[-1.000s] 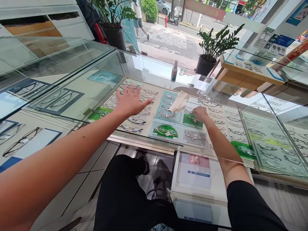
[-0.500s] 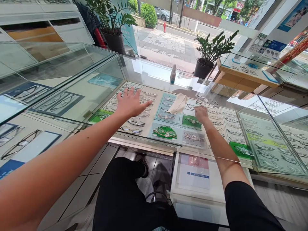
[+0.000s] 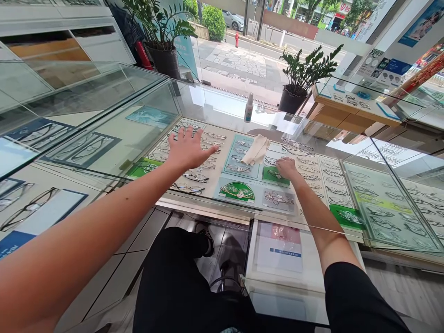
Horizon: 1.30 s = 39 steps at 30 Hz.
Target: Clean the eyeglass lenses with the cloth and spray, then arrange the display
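My left hand (image 3: 189, 147) lies palm down on the glass counter top (image 3: 222, 104), fingers spread wide, holding nothing. My right hand (image 3: 287, 167) rests on the same glass, its fingers loosely bent and pointing left; I see no object in them. Just left of it lies a crumpled beige cloth (image 3: 255, 149). A pair of glasses (image 3: 297, 147) is beyond my right hand; whether it lies on or under the glass I cannot tell. Rows of eyeglass frames (image 3: 196, 176) and a green display card (image 3: 275, 175) show through the glass beneath my hands.
A small spray bottle (image 3: 249, 108) stands upright near the counter's far edge. Potted plants (image 3: 293, 95) stand beyond it by the window. Below the counter on my side, a drawer (image 3: 284, 273) is pulled out with papers in it. More glass cases (image 3: 398, 208) continue to the right.
My right hand has slid slightly left and toward me, from beside the glasses to over the green card. My left hand, the cloth and the bottle have stayed in place.
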Motion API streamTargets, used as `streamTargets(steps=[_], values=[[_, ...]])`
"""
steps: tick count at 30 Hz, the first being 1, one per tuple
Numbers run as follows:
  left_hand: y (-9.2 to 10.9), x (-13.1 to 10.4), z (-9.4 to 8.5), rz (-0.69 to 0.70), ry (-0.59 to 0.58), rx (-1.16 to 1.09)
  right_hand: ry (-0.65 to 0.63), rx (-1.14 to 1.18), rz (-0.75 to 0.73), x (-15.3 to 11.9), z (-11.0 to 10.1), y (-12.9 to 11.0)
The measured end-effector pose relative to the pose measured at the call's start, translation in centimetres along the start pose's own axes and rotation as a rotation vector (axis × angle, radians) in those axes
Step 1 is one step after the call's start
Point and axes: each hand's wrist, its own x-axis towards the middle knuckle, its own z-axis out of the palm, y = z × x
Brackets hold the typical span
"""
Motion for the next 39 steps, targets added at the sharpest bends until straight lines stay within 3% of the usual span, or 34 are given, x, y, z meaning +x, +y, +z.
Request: streamTargets(steps=[8, 20, 32, 39], values=[[0.0, 0.0, 0.0, -0.004, -0.008, 0.010, 0.033, 0.001, 0.001, -0.7, -0.5, -0.2], [0.1, 0.1, 0.2, -0.011, -0.004, 0.005, 0.065, -0.018, -0.055, -6.1, -0.9, 0.5], [0.3, 0.2, 0.0, -0.008, -0.003, -0.010, 0.118, -0.019, -0.040, -6.6, -1.3, -1.5], [0.3, 0.5, 0.0, -0.002, -0.012, 0.005, 0.176, -0.036, -0.040, -11.1, -3.0, -5.3]])
